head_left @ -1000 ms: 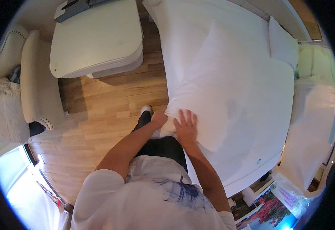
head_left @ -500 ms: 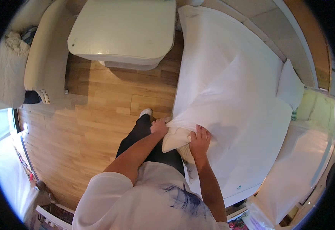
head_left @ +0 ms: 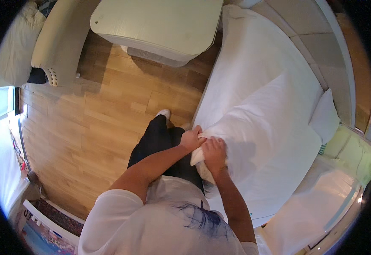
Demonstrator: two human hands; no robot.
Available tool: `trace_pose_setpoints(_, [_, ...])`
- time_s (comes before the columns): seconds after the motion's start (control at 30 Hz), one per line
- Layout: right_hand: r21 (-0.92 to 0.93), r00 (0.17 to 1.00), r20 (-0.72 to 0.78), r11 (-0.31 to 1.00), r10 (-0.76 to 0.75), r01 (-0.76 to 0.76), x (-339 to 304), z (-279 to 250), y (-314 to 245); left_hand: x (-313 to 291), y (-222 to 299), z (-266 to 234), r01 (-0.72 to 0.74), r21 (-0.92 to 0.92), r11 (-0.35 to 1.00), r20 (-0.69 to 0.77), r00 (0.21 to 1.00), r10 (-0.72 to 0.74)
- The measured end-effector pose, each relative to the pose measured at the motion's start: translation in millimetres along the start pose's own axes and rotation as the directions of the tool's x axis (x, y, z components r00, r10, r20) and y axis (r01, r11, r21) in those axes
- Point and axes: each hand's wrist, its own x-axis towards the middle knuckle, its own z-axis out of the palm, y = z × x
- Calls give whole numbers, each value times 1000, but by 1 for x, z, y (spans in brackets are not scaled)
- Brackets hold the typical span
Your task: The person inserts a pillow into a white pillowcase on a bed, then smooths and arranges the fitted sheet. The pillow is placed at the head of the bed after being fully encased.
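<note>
A large white pillowcase (head_left: 253,114) lies puffed and creased across the near part of a white-covered bed (head_left: 274,178). Its near end is bunched between my hands, by the bed's left edge. My left hand (head_left: 191,139) is closed on the fabric at that end. Right beside it, my right hand (head_left: 214,152) grips the same end with fingers curled over the cloth. Below the hands pokes out a pale corner of a pillow (head_left: 197,157); the rest of it is hidden by the case and my right hand.
A small white cushion (head_left: 325,117) leans at the bed's right side against the padded backrest (head_left: 330,55). Ahead stands a white table (head_left: 160,27) with rounded corners. A cream sofa arm (head_left: 60,42) is at the far left, beyond wooden flooring (head_left: 109,119).
My hands have come together at the pillowcase's end, the right one moving left toward the left one. Less of the pale pillow shows now. The whole view has turned slightly.
</note>
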Motion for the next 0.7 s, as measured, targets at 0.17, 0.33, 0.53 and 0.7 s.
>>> trace_pose_setpoints(0.17, [-97,990,-141,995,-4,-10,-4,-11,38,18,19,0,-143,110,984,-45,988,149])
trace_pose_setpoints(0.33, [-90,987,-159,995,22,-37,13,-16,62,43,2,-19,38,246,968,-188,982,9])
trace_pose_setpoints(0.53, [59,994,-68,995,82,-79,23,-18,57,36,-51,-10,212,183,960,-323,935,-145])
trace_pose_setpoints(0.7, [132,991,-122,991,50,-33,4,-14,59,29,-80,-26,313,-205,927,20,948,-316])
